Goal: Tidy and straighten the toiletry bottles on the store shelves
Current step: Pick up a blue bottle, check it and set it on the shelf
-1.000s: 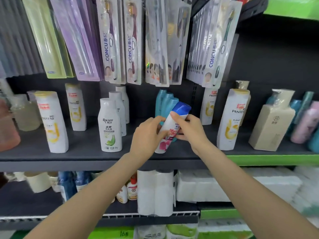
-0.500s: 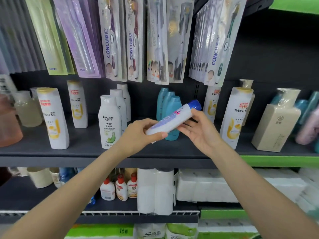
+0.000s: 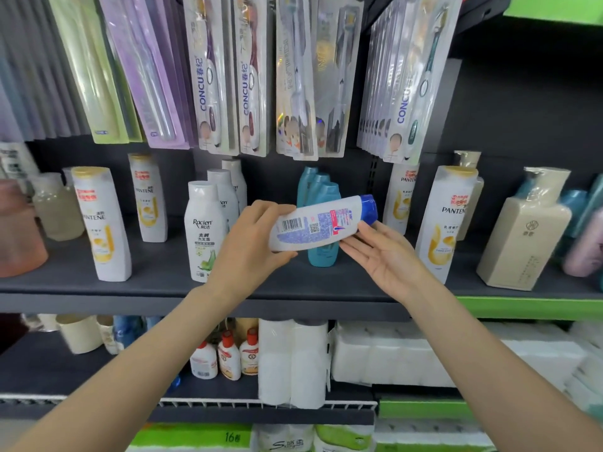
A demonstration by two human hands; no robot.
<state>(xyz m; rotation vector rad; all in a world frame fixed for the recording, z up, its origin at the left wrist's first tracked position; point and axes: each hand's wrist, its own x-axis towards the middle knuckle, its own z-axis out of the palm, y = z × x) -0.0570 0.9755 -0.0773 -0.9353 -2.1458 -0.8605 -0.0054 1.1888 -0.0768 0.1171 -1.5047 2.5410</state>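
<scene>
Left hand (image 3: 251,243) grips the base end of a white bottle (image 3: 321,223), thumb beneath and fingers curled over the top; the bottle lies nearly horizontal in the air above the shelf (image 3: 163,282), its blue cap (image 3: 368,208) pointing toward 2 o'clock and its barcode side facing the camera — probably turned so that the label can be checked before it is set down facing forward. Right hand (image 3: 388,256) is spread, palm up, fingers (image 3: 350,244) straight beneath the cap end; it supports the bottle rather than clasping it. Directly behind the bottle, at 12 o'clock, stands a row of teal bottles (image 3: 321,197), front to back; the gap before them looks like the likely home for the held bottle. At 9 o'clock a Raclen bottle (image 3: 204,230) heads its own upright row; at 3 o'clock a Pantene bottle (image 3: 447,220) stands upright. Toothbrush packs (image 3: 248,76) hang above — apart from the bottles.
</scene>
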